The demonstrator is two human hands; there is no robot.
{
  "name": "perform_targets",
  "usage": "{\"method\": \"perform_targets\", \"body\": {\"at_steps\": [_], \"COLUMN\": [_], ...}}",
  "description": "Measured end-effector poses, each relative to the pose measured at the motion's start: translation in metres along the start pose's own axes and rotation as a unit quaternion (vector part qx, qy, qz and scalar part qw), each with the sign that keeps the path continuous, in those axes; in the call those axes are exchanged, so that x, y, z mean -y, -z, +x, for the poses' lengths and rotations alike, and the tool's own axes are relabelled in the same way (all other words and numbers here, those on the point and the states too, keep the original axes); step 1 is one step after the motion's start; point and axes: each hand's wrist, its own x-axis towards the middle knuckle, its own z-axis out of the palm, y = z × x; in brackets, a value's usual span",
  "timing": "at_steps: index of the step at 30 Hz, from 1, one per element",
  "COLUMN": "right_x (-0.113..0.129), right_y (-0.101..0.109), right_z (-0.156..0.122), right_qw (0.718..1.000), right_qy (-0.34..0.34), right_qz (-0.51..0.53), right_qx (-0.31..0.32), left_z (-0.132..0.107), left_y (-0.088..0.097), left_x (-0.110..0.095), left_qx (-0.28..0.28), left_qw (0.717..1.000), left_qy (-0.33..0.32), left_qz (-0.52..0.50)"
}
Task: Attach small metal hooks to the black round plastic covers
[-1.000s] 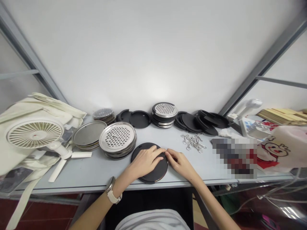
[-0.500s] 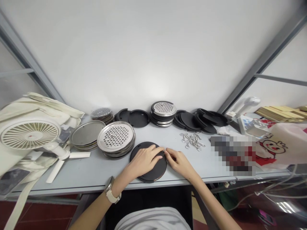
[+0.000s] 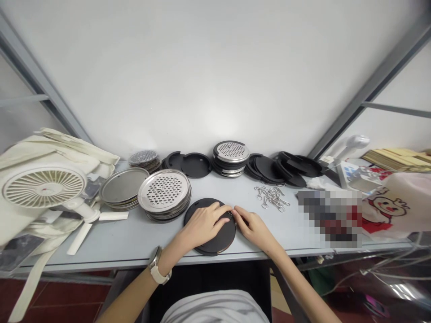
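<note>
Near the table's front edge lies a black round plate (image 3: 218, 242) with a raised rim. My left hand (image 3: 205, 225) rests across its top, fingers stretched toward the right rim and thumb apart from the index finger. At that rim, my right hand (image 3: 249, 228) pinches a small shiny metal clip (image 3: 230, 212), mostly hidden by the fingertips. The two index fingertips meet there. To the right lies a loose pile of wire clips (image 3: 271, 197). Left of the plate stands a stack of perforated metal grater discs (image 3: 164, 190).
Plain metal discs (image 3: 124, 186) are stacked at left, beside a white fan (image 3: 45, 188) and cream bag (image 3: 57, 148). Along the wall stand black rings (image 3: 195, 166), a grater stack (image 3: 231, 152) and more black plates (image 3: 267, 169). A printed bag (image 3: 400, 206) lies at right.
The view has shifted slightly. Both hands stay at the plate's right rim, with the right fingers barely moved around the clip.
</note>
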Motion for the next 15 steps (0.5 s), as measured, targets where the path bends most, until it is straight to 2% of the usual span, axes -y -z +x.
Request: {"method": "perform_targets", "body": {"at_steps": [6,15], "right_x": [-0.0006,-0.0012], "right_y": [0.0002,0.0006], "right_z": [-0.0003,0.0013], "right_qw": [1.0,0.999], "right_qy": [0.005,-0.008], "right_qz": [0.012,-0.031], "right_qx": [0.012,0.008], "left_z": [-0.0009,0.0004], "left_y": [-0.0006,-0.0014], "left_x": [0.0009,-0.0011], "left_qx": [0.002,-0.041], "left_qw": [1.0,0.999], "left_qy": [0.003,0.001], "left_qz": [0.0,-0.013]}}
